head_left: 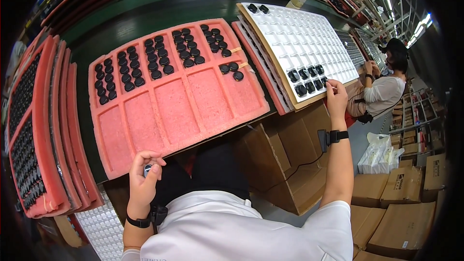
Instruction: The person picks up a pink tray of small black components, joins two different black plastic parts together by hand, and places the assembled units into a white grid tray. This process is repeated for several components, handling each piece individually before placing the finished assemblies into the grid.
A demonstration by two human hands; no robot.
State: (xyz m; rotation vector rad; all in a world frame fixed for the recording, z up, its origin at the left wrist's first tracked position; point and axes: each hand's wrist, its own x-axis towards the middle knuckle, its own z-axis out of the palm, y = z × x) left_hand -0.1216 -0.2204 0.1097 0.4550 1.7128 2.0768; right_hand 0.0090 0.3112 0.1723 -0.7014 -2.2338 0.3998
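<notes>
My right hand [337, 97] reaches to the near right corner of a white moulded tray [295, 34], its fingertips closed on a small black part [325, 81] at one of the pockets. Beside it, several black parts [304, 73] sit in two short rows of pockets. My left hand [143, 179] is held near the front edge of a pink foam tray [176, 111], fingers curled round a small round part [147, 169] with a shiny face. Several round black parts [157, 58] fill the far compartments of the foam tray; its near compartments show bare foam.
Stacked pink foam trays [63, 130] loaded with black parts stand at the left. The white tray rests on a cardboard-edged stack [270, 63]. Below it is an open cardboard box [270, 159]. A co-worker [386, 77] sits at the right, near closed cartons [403, 227]. A green surface [159, 2] runs behind.
</notes>
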